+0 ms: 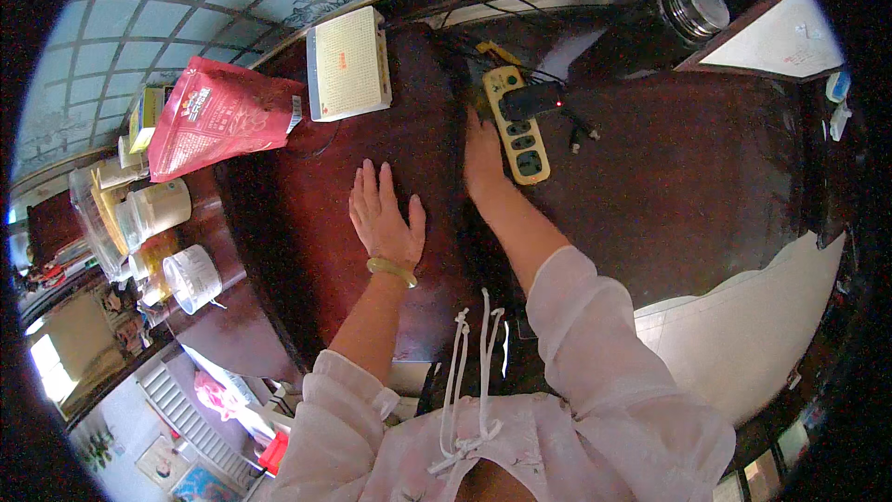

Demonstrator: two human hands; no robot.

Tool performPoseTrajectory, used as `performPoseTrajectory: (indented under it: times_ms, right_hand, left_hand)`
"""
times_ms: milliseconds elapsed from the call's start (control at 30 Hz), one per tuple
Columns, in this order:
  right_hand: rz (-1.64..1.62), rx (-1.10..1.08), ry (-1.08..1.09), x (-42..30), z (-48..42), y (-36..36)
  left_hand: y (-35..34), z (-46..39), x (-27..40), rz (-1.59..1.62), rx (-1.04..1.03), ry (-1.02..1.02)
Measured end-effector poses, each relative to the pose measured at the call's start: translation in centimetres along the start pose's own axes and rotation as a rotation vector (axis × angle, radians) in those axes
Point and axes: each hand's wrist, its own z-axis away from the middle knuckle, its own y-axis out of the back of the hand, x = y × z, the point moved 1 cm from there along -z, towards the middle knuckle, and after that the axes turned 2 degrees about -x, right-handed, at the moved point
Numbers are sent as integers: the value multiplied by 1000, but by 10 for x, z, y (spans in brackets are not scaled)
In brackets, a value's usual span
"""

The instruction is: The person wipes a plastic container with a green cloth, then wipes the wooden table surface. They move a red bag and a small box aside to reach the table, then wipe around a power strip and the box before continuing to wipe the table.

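Note:
My left hand (387,216), with a pale bangle (391,272) at its wrist, lies palm down on a dark red wooden surface (306,223), its fingers extended and the thumb apart. Nothing is held in it. My right hand (483,153) reaches down by the edge of that surface, just left of a yellow power strip (517,129). Its fingertips are in shadow, so whether they hold anything is unclear. A black power adapter (533,101) with a small red light is on the strip. Beyond my left hand stands a white router-like box (348,64).
A red snack pouch (219,118) leans at the left, near plastic containers (193,279) and jars (160,206). Black cables (536,73) run behind the power strip. A dark container with a metal lid (697,8) stands at the upper right.

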Motion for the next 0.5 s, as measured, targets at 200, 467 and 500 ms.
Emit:
performPoseTrajectory:
  times_ms: [200,467,500]
  right_hand:
    - [-100,162,166,-8,-53,-4]
    - [15,269,412,-11,-91,0]
    - [88,286,450,-12,-92,0]
  left_hand:
    - [-1,2,-3,16,-31,21]
    - [4,0,-3,12,-77,21]
    - [4,0,-2,8,-91,25]
